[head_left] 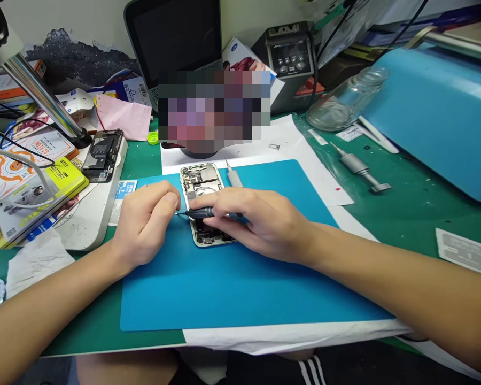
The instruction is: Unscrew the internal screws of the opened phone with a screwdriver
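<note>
Head view, single frame.

- Opened phone (pixel 202 184) lies lengthwise on the blue mat (pixel 232 289), near the mat's far edge, slightly left of centre. Cover is off and the boards and metal shields are exposed. The near half is hidden under the right hand.
- Right hand (pixel 260 219) rests across the phone's near half, fingers closed around a slim dark screwdriver (pixel 202 213). The shaft lies almost level and points left, its tip just past the phone's left edge.
- Left hand (pixel 146 222) rests on the mat just left of the phone, fingers curled in, thumb and forefinger meeting right at the driver tip. I cannot tell whether they pinch a screw or bit.
- A second slim grey tool (pixel 234 176) lies on the mat at the phone's far right corner, untouched.
- Off the mat, far left: another opened handset (pixel 102 152) on a white slab, with a yellow box (pixel 36 198) beside it. Far right, on the green table cover (pixel 404 214): a glass bottle (pixel 344 99) on its side and a metal knobbed tool (pixel 363 171).

Progress, as a judgement: the phone is already open and work is now on the internals. No removed parts or loose screws show on the mat, so most of the inside work looks undone.
</note>
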A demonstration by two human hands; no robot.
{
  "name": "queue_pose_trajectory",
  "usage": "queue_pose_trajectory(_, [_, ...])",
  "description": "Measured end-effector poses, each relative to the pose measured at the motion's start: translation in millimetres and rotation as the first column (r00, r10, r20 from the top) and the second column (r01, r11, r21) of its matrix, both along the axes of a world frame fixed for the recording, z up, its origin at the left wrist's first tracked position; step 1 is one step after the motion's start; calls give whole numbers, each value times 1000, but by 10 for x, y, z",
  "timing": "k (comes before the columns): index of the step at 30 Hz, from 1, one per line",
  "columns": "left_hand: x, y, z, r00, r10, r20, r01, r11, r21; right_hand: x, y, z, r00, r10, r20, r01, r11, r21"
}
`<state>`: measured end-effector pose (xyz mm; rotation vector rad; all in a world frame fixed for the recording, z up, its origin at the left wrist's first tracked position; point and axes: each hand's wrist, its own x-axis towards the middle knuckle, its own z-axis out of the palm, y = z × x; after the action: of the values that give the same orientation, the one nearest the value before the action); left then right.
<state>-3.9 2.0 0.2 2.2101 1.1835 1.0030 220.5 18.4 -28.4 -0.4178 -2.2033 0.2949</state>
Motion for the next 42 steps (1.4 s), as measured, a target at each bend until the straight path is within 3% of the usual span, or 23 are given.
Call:
queue_pose_trajectory(3, [12, 4, 1, 1000, 20, -13, -20, 1000, 17, 30, -9, 6, 998, -25, -53, 21, 998, -64])
queue_pose_trajectory(7, [27, 14, -23, 996, 11, -88, -2, 995, 103, 68, -20, 46, 965, -87, -248, 39, 981, -191])
queue_pose_trajectory(13, [33, 32, -79, 977, -72, -200, 107, 980, 171, 33, 2, 91, 873, -118, -474, 56, 988, -145])
queue_pose_trajectory(42, [11, 54, -124, 965, -59, -254, 123, 963, 241, 39, 3, 64, 895, -159, -416, 117, 985, -126])
